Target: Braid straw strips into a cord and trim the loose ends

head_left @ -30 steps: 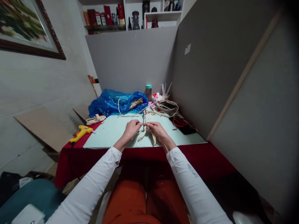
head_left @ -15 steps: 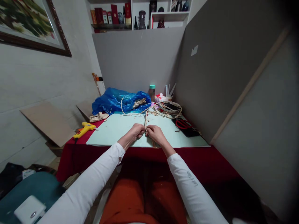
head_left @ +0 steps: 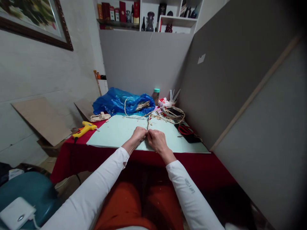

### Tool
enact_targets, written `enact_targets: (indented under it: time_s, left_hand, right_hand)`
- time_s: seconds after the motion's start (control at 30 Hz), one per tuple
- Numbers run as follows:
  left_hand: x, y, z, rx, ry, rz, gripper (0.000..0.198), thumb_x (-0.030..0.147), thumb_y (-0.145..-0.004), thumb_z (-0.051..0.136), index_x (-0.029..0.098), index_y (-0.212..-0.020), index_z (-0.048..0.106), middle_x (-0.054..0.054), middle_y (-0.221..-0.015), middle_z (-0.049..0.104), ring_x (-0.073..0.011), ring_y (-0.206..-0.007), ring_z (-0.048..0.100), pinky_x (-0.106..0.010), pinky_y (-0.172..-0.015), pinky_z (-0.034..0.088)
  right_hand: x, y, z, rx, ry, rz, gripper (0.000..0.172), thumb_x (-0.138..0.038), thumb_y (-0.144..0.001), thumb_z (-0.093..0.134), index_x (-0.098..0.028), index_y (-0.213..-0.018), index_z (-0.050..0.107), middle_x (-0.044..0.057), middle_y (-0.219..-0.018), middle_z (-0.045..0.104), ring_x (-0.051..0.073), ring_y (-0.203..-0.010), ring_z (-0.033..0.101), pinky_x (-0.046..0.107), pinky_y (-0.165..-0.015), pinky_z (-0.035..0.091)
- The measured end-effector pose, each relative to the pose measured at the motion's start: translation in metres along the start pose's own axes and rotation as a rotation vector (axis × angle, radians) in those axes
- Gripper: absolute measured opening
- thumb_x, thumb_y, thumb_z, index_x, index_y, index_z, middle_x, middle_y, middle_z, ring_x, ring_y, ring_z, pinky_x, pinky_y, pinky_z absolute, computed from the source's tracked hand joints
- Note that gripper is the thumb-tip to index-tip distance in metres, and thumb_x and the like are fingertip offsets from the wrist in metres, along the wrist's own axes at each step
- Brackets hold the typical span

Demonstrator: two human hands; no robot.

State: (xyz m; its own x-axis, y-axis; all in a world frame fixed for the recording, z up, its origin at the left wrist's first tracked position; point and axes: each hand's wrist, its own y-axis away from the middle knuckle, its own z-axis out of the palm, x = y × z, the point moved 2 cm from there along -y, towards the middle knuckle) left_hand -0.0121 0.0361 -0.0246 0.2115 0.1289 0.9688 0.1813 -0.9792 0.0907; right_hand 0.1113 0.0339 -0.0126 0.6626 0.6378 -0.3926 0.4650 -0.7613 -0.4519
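1. Far left: teal seat (head_left: 39,188), white device (head_left: 16,212) on top.
2. Yellow glue gun (head_left: 84,129) on the bench's left end, on red cloth (head_left: 187,164), nozzle pointing right.
3. Pale woven piece (head_left: 100,117), sandal-like, just behind glue gun.
4. Blue plastic bag (head_left: 112,101) at back, mouth facing right, dry straw strands (head_left: 143,106) inside.
5. Left hand (head_left: 139,134): fingers closed, pinching braided cord near mid-bench.
6. Braided cord (head_left: 148,123): over pale green mat (head_left: 115,135), running from between the hands toward the back; gripped part hidden by fingers.
7. Right hand (head_left: 157,140): curled tight on same cord, touching or almost touching left; exact finger grip can't be told.
8. Green-lidded jar (head_left: 156,97) at back, right of bag.
9. Coiled cord (head_left: 174,115), back right.
10. Red-handled scissors (head_left: 185,130), right side, on dark flat item (head_left: 193,138).
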Motion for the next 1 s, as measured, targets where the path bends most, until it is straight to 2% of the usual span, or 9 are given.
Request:
enact_targets:
  time_s: [0.1, 0.2, 0.3, 0.4, 0.5, 0.6, 0.73, 0.83, 1.0]
  left_hand:
    - [-0.002, 0.002, -0.006, -0.051, 0.058, -0.072, 0.036, 0.033, -0.091, 0.058, 0.015, -0.122, 0.056, -0.011, -0.122, 0.059, -0.0226, -0.103, 0.061, -0.043, -0.086, 0.054]
    - [-0.002, 0.003, -0.011, -0.091, 0.11, -0.1, 0.036, 0.033, -0.091, 0.058, 0.015, -0.122, 0.056, -0.011, -0.122, 0.059, -0.0227, -0.103, 0.061, -0.043, -0.086, 0.054]
    - [-0.002, 0.002, -0.012, -0.133, 0.154, -0.105, 0.036, 0.033, -0.091, 0.059, 0.014, -0.122, 0.056, -0.011, -0.122, 0.059, -0.0228, -0.103, 0.061, -0.043, -0.086, 0.054]
    - [-0.002, 0.003, -0.012, -0.167, 0.189, -0.088, 0.036, 0.033, -0.091, 0.059, 0.014, -0.121, 0.057, -0.011, -0.121, 0.06, -0.0226, -0.102, 0.062, -0.043, -0.085, 0.054]
    - [-0.003, 0.007, -0.013, -0.163, 0.209, -0.055, 0.035, 0.033, -0.091, 0.058, 0.014, -0.121, 0.057, -0.011, -0.12, 0.06, -0.0222, -0.101, 0.062, -0.043, -0.085, 0.054]
    - [-0.005, 0.011, -0.012, -0.135, 0.22, -0.022, 0.034, 0.032, -0.091, 0.058, 0.015, -0.121, 0.057, -0.01, -0.119, 0.06, -0.0215, -0.1, 0.062, -0.042, -0.083, 0.055]
    - [-0.004, 0.014, -0.01, -0.115, 0.219, 0.005, 0.034, 0.032, -0.092, 0.058, 0.015, -0.121, 0.056, -0.009, -0.117, 0.061, -0.0206, -0.097, 0.063, -0.04, -0.081, 0.055]
    - [-0.002, 0.015, -0.009, -0.112, 0.212, 0.017, 0.034, 0.032, -0.092, 0.058, 0.015, -0.121, 0.056, -0.009, -0.116, 0.061, -0.0204, -0.096, 0.063, -0.04, -0.08, 0.055]
    - [0.0, 0.018, -0.009, -0.093, 0.165, 0.016, 0.033, 0.031, -0.092, 0.058, 0.015, -0.12, 0.056, -0.009, -0.114, 0.062, -0.0195, -0.093, 0.064, -0.038, -0.078, 0.056]
  right_hand:
    - [-0.003, 0.003, 0.001, -0.044, -0.026, -0.104, 0.022, -0.02, -0.085, 0.05, -0.017, -0.093, 0.07, 0.012, -0.085, 0.07, 0.021, -0.078, 0.06, 0.028, -0.069, 0.034]
    - [0.001, 0.003, 0.0, -0.063, -0.098, -0.127, 0.02, -0.023, -0.085, 0.052, -0.018, -0.091, 0.071, 0.008, -0.083, 0.07, 0.019, -0.076, 0.059, 0.026, -0.07, 0.036]
    - [0.011, -0.001, -0.003, -0.051, -0.203, -0.052, 0.034, -0.034, -0.093, 0.043, -0.016, -0.085, 0.071, 0.006, -0.083, 0.07, 0.017, -0.076, 0.061, 0.024, -0.069, 0.04]
    - [0.022, -0.009, -0.003, -0.05, -0.3, 0.065, 0.047, -0.038, -0.099, 0.03, -0.014, -0.096, 0.07, 0.007, -0.093, 0.07, 0.017, -0.082, 0.063, 0.025, -0.072, 0.046]
    - [0.026, -0.018, 0.003, -0.159, -0.378, 0.126, 0.032, -0.038, -0.097, 0.048, -0.014, -0.109, 0.064, 0.007, -0.106, 0.066, 0.019, -0.092, 0.063, 0.034, -0.08, 0.052]
    - [0.023, -0.026, 0.009, -0.306, -0.448, 0.165, 0.034, -0.035, -0.092, 0.058, -0.015, -0.12, 0.057, 0.008, -0.119, 0.06, 0.021, -0.1, 0.062, 0.042, -0.084, 0.054]
    - [0.02, -0.032, 0.011, -0.423, -0.495, 0.228, 0.035, -0.034, -0.093, 0.057, -0.016, -0.123, 0.056, 0.009, -0.121, 0.059, 0.021, -0.102, 0.061, 0.042, -0.085, 0.053]
    - [0.019, -0.032, 0.008, -0.424, -0.496, 0.257, 0.035, -0.034, -0.093, 0.057, -0.016, -0.123, 0.056, 0.009, -0.122, 0.059, 0.021, -0.103, 0.061, 0.042, -0.086, 0.053]
    - [0.019, -0.021, 0.004, -0.324, -0.499, 0.252, 0.035, -0.035, -0.093, 0.057, -0.015, -0.121, 0.057, 0.008, -0.121, 0.059, 0.022, -0.103, 0.061, 0.042, -0.086, 0.053]
